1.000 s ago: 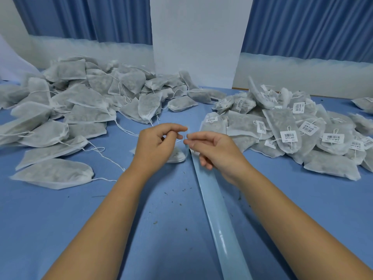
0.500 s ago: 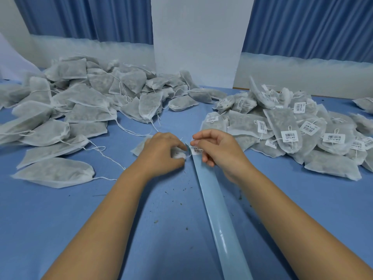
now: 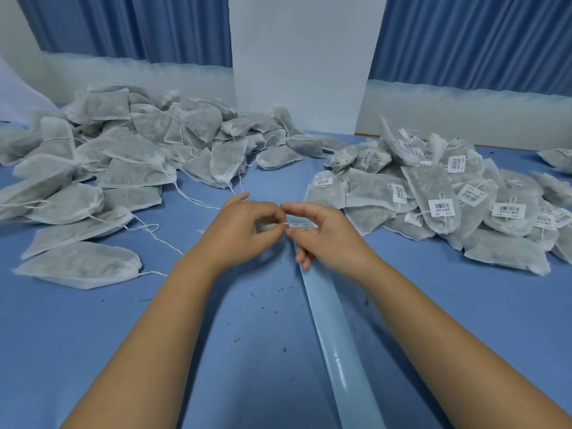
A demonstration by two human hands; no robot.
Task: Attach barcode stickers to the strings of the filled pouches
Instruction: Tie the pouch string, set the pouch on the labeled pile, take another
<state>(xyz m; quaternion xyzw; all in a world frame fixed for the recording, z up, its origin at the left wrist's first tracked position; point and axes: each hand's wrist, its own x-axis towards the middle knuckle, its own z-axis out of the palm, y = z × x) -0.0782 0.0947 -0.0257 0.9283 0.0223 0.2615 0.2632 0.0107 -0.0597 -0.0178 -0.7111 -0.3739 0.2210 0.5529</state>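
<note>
My left hand (image 3: 244,230) pinches the white string (image 3: 284,224) of a filled pouch (image 3: 263,226) that lies mostly hidden under its fingers. Just to its right, my right hand (image 3: 325,236) pinches a white barcode sticker (image 3: 301,226) between thumb and forefinger. The sticker meets the string end above the pale blue backing strip (image 3: 337,345). A heap of unlabelled pouches (image 3: 123,168) with loose strings spreads over the left of the blue table (image 3: 154,320). To the right lies a heap of labelled pouches (image 3: 439,199), their barcode tags facing up.
The backing strip runs from my hands down to the frame's bottom edge. Small dark crumbs dot the table between my forearms. A white panel (image 3: 297,66) and blue curtains (image 3: 470,38) stand behind the heaps. One more pouch (image 3: 557,156) lies at the far right.
My left hand dropped from chest height to the pouch on the table and took its string. My right hand brought a sticker to that string; both hands now pinch close together.
</note>
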